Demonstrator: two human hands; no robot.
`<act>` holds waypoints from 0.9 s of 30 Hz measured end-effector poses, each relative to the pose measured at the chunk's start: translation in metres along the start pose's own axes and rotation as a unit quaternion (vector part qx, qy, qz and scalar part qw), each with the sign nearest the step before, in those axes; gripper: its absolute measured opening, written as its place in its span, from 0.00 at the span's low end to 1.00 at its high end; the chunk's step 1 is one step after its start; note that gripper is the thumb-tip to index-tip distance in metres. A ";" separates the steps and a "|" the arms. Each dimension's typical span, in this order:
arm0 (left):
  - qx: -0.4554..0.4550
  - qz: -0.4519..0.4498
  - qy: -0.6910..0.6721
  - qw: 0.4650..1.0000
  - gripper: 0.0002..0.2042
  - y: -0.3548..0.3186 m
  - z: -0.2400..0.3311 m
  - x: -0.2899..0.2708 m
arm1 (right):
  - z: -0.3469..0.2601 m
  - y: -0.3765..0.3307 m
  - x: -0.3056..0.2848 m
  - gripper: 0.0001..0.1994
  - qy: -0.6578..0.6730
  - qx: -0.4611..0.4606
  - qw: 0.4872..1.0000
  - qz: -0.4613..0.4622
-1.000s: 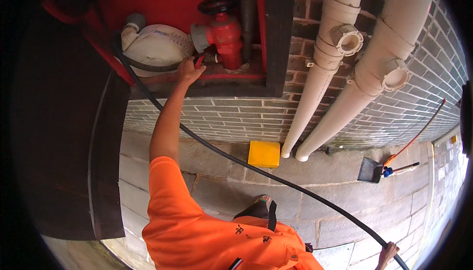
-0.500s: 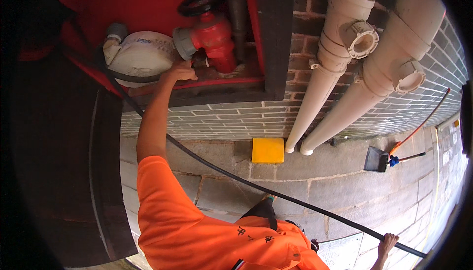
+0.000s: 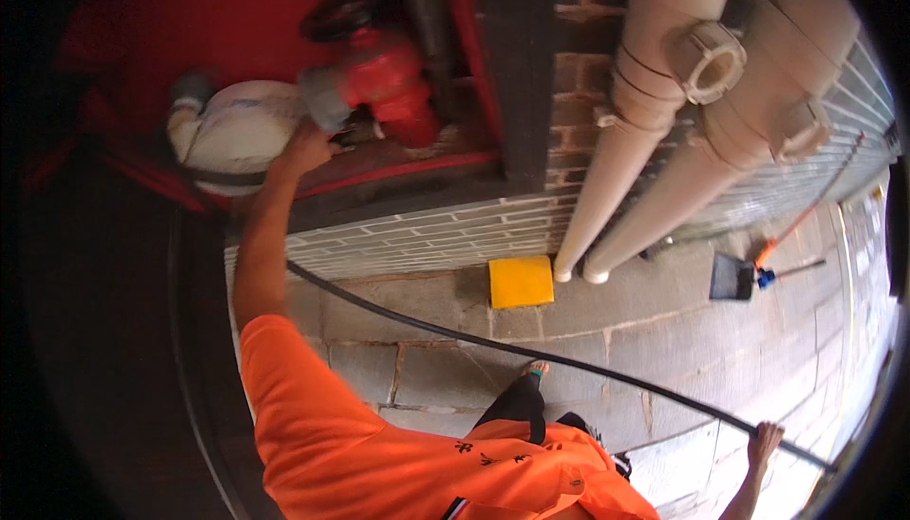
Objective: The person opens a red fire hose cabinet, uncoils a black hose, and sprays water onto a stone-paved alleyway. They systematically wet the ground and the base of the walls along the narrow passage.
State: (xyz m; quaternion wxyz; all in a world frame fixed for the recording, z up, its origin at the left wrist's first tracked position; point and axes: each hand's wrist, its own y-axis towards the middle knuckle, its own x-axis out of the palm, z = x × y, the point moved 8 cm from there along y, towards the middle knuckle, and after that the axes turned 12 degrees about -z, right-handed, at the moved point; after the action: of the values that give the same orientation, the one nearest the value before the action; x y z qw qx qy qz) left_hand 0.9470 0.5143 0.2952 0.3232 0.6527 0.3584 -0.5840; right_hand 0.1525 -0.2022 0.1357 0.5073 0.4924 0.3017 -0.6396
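Glossy red painted metal valve (image 3: 384,79), matt black rubber hose (image 3: 455,335), rough grey brick wall (image 3: 427,240), smooth cream plastic pipes (image 3: 645,141)

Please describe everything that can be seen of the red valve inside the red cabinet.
The red valve sits inside the open red cabinet set into the brick wall. Its body looks like painted metal, thick and rounded, with a dark handwheel on top and a grey outlet coupling on its side. It stands on the cabinet floor beside a coiled white hose. The left hand reaches up to the coupling; whether its fingers touch it is blurred.
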 end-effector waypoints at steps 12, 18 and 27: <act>0.011 0.150 0.080 0.985 0.27 -0.044 0.035 -0.003 | 0.016 0.030 0.001 0.02 0.030 0.101 0.961 -0.255; 0.076 0.283 -0.107 0.950 0.26 -0.165 0.236 0.023 | 0.027 -0.009 0.027 0.02 0.094 0.081 0.969 -0.215; 0.456 -0.139 -0.354 0.805 0.34 -0.250 0.793 0.086 | 0.105 -0.071 0.008 0.07 0.193 0.078 0.971 -0.119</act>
State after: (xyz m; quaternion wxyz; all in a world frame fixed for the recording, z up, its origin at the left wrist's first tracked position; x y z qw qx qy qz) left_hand 0.3201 -0.0104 0.1223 0.0084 0.4160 -0.0015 -0.9093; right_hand 0.0516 -0.2762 0.1554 0.3194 0.6053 0.3998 -0.6097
